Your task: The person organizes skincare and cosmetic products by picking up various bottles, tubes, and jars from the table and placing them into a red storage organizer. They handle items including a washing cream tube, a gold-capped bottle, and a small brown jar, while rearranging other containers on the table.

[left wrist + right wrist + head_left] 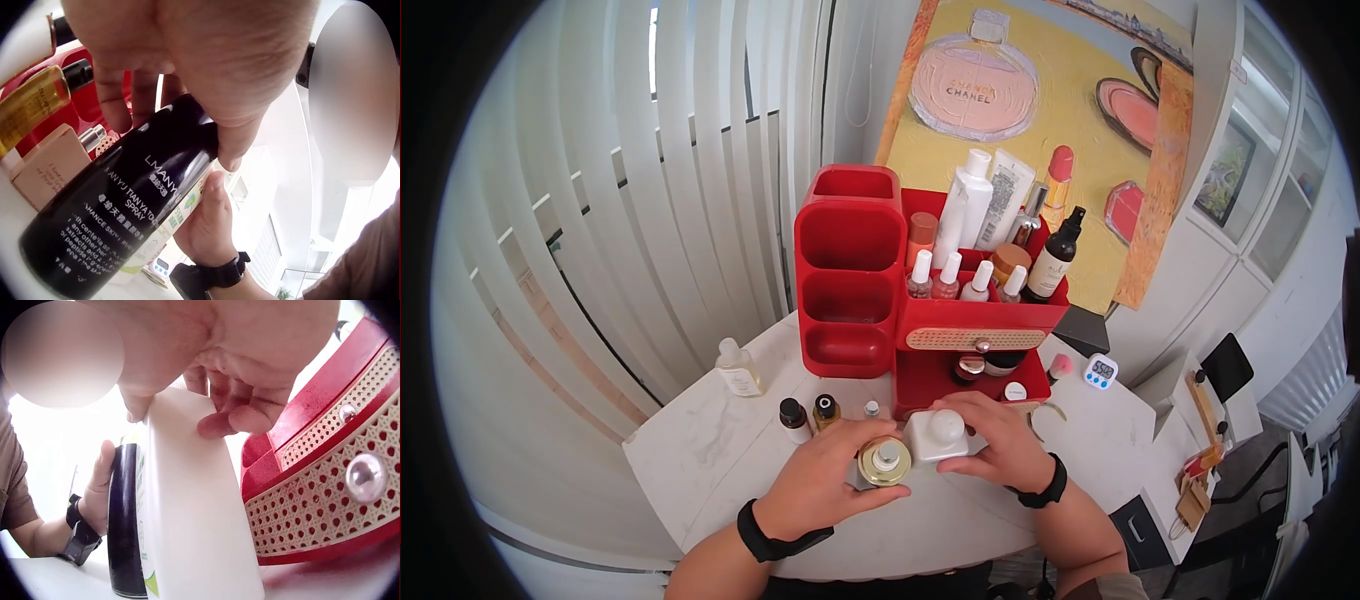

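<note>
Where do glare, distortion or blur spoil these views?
Head: fisheye bowing in the blinds, black corners; left wrist: highlights on the dark bottle, large lettering still readable, oval blur patch upper right, background at right washed out; right wrist: background at left blown out, oval blur patch upper left, white bottle low in contrast but its edges clear.

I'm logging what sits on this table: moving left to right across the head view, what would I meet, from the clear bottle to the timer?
Clear bottle, left hand, gold-topped bottle, white round-capped bottle, right hand, timer.
</note>
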